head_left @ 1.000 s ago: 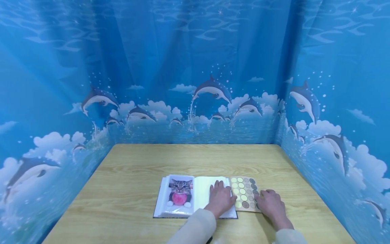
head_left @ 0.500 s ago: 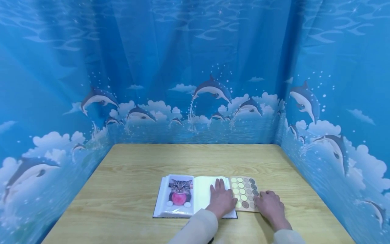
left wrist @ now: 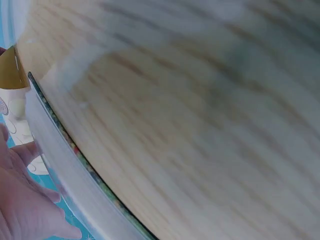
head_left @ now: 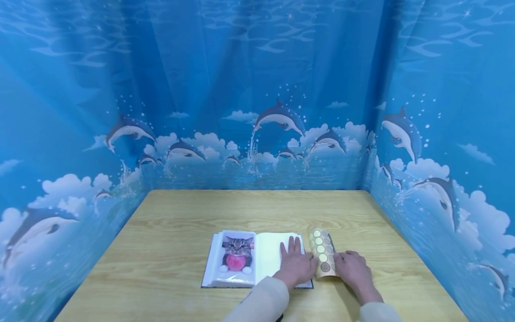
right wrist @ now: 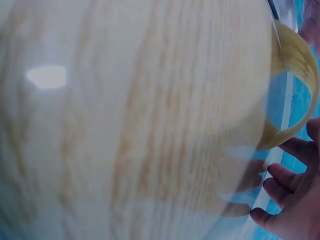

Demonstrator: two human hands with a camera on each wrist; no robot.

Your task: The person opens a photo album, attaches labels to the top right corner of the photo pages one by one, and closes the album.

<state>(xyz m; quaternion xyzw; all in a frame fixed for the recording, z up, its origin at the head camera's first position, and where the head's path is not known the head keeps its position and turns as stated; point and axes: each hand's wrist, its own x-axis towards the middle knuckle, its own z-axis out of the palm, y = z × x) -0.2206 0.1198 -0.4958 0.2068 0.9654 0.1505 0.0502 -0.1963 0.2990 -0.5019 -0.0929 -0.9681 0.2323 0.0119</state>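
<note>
An album [head_left: 265, 257] lies open on the table, a cat picture [head_left: 237, 256] on its left page and a plain white page on the right. My left hand [head_left: 297, 266] rests on that white page with fingers extended, its thumb against the near edge of a sheet of round stickers [head_left: 322, 250]. At the sheet's right side, my right hand [head_left: 356, 272] holds the edge between thumb and fingers. The right wrist view shows the sheet [right wrist: 309, 60] bowed into a rounded arch off the tabletop. Other right fingers touch the table.
The wood-grain table [head_left: 257, 210] extends behind and to both sides of the album. Blue curtains [head_left: 225, 89] printed with dolphins enclose its back and sides. Pale sleeves [head_left: 261, 302] cover my forearms.
The sticker sheet, flat before, is now bent upward, its left edge away from the album. My left hand has slid slightly right; the right hand has shifted a little left.
</note>
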